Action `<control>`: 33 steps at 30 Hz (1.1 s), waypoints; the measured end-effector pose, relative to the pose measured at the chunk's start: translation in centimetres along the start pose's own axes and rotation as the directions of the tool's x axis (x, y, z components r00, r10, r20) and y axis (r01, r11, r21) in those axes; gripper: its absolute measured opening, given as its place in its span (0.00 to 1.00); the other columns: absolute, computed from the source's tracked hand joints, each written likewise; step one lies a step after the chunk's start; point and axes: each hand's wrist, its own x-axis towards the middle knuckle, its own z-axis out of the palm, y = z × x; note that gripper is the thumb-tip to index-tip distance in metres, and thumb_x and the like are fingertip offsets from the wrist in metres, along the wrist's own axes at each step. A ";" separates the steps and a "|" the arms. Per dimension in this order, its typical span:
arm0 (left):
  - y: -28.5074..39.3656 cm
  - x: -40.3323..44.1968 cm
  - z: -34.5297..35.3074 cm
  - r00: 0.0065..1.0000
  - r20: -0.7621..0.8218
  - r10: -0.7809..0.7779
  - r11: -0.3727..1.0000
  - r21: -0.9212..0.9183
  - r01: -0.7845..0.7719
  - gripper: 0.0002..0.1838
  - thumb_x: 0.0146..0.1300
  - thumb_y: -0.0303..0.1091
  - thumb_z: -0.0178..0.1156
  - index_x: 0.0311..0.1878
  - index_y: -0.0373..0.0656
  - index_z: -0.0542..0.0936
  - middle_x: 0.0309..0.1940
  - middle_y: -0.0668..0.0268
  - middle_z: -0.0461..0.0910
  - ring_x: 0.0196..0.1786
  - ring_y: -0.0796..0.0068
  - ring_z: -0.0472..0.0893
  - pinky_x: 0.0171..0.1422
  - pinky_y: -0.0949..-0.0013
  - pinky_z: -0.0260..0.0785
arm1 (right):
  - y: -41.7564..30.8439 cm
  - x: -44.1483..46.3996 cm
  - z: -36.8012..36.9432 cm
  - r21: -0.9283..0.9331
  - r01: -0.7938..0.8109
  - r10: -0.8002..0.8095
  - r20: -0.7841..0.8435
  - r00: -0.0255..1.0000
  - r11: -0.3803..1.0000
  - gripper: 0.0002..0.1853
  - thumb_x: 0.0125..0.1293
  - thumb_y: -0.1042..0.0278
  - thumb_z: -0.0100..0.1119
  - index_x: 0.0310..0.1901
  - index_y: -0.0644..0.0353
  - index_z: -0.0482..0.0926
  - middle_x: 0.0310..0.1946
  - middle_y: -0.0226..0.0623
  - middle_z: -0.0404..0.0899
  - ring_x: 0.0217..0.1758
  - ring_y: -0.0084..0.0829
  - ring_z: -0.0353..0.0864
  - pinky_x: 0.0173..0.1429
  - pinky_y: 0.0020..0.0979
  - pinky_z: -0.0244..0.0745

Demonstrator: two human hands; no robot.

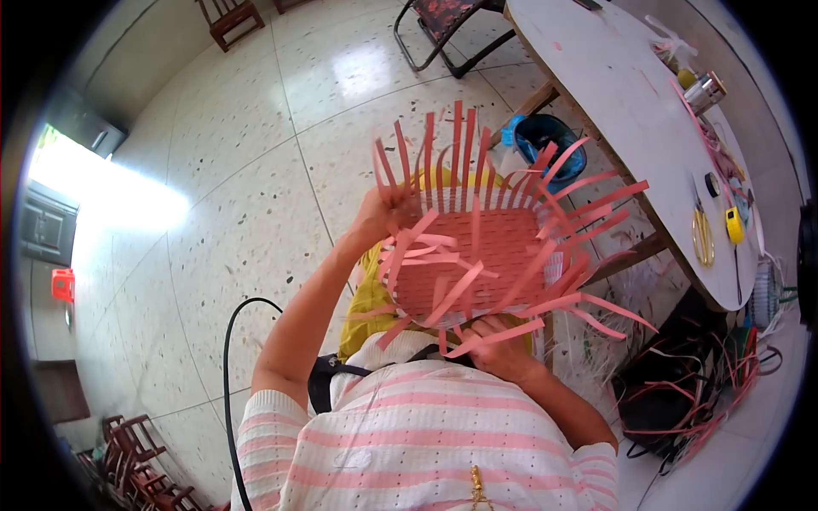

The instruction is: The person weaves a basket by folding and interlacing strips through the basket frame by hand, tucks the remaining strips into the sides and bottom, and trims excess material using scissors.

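Observation:
A half-woven basket point(464, 238) of pinkish-red flat strips rests on my lap, its loose strip ends sticking out all round. White strips band its low side wall point(503, 198). My left hand point(381, 217) is closed on the basket's left rim, by the upright strips at the far left; its fingertips are partly blurred. At the near rim my right hand point(503, 347) has its fingers curled round the edge and a strip end. Several strips fold inward across the woven base. Yellow-green cloth point(366, 298) lies under the basket.
A white table point(613, 77) on the right bears scissors point(701, 234), a yellow tape measure point(734, 225), a roll of black tape point(712, 184) and a metal can point(705, 92). Beneath are a blue-lined bin point(554, 140) and a black bag point(665, 383) with strips. A folding chair point(443, 25) stands ahead.

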 end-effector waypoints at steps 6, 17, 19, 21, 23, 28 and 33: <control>1.2 -5.1 -0.2 0.913 -0.408 0.008 0.953 -0.274 -0.131 0.15 0.74 0.34 0.62 0.57 0.34 0.81 0.36 0.69 0.82 0.41 0.78 0.80 0.46 0.70 0.74 | 0.0 -0.2 0.1 -0.018 -0.045 0.045 0.017 0.999 0.999 0.09 0.64 0.68 0.61 0.43 0.56 0.86 0.35 0.36 0.83 0.40 0.40 0.82 0.50 0.43 0.76; 3.8 -18.0 3.4 0.841 -0.094 0.533 0.800 0.380 -0.465 0.14 0.53 0.21 0.75 0.44 0.37 0.85 0.42 0.58 0.85 0.36 0.68 0.84 0.38 0.68 0.77 | 0.5 0.7 -1.0 0.089 -0.056 0.051 0.056 0.997 0.994 0.07 0.63 0.72 0.59 0.42 0.61 0.81 0.36 0.45 0.82 0.43 0.47 0.83 0.49 0.45 0.76; 3.9 -18.1 3.8 0.875 -0.041 0.482 0.836 0.322 -0.445 0.17 0.52 0.21 0.77 0.46 0.38 0.85 0.44 0.60 0.85 0.33 0.73 0.83 0.33 0.70 0.76 | 0.3 0.9 -1.5 0.099 -0.062 0.055 0.076 0.996 0.993 0.07 0.62 0.72 0.59 0.41 0.62 0.80 0.37 0.46 0.83 0.44 0.48 0.83 0.50 0.46 0.76; 3.6 -17.8 4.3 0.888 0.106 0.448 0.830 0.318 -0.458 0.19 0.52 0.21 0.77 0.48 0.38 0.85 0.46 0.61 0.84 0.32 0.72 0.83 0.34 0.70 0.76 | 0.2 1.0 -1.9 0.119 -0.064 0.055 0.072 0.996 0.991 0.09 0.63 0.72 0.58 0.43 0.62 0.81 0.38 0.46 0.83 0.45 0.49 0.83 0.50 0.46 0.76; 3.5 -17.7 5.6 0.857 0.078 0.510 0.789 0.353 -0.502 0.20 0.53 0.24 0.77 0.50 0.38 0.85 0.46 0.60 0.85 0.30 0.70 0.84 0.34 0.68 0.76 | 0.3 0.7 -1.6 0.129 -0.065 0.057 0.066 0.996 0.990 0.10 0.63 0.71 0.58 0.45 0.61 0.81 0.39 0.46 0.83 0.46 0.49 0.83 0.50 0.46 0.76; 3.6 -17.1 7.0 0.978 0.086 0.190 0.910 0.357 -0.209 0.14 0.56 0.28 0.71 0.47 0.42 0.85 0.40 0.58 0.87 0.39 0.55 0.87 0.40 0.58 0.78 | 0.5 0.9 -1.4 0.087 -0.011 0.002 0.105 0.994 0.996 0.13 0.64 0.70 0.57 0.49 0.57 0.82 0.42 0.45 0.83 0.46 0.47 0.83 0.50 0.46 0.76; 1.9 -17.4 7.3 0.933 0.071 0.354 0.881 0.310 -0.358 0.06 0.57 0.23 0.67 0.37 0.42 0.84 0.33 0.60 0.84 0.36 0.52 0.84 0.38 0.55 0.75 | 0.5 -0.1 -0.4 0.036 -0.007 0.005 0.067 0.998 0.999 0.15 0.67 0.65 0.55 0.53 0.55 0.82 0.40 0.40 0.80 0.42 0.42 0.82 0.48 0.45 0.76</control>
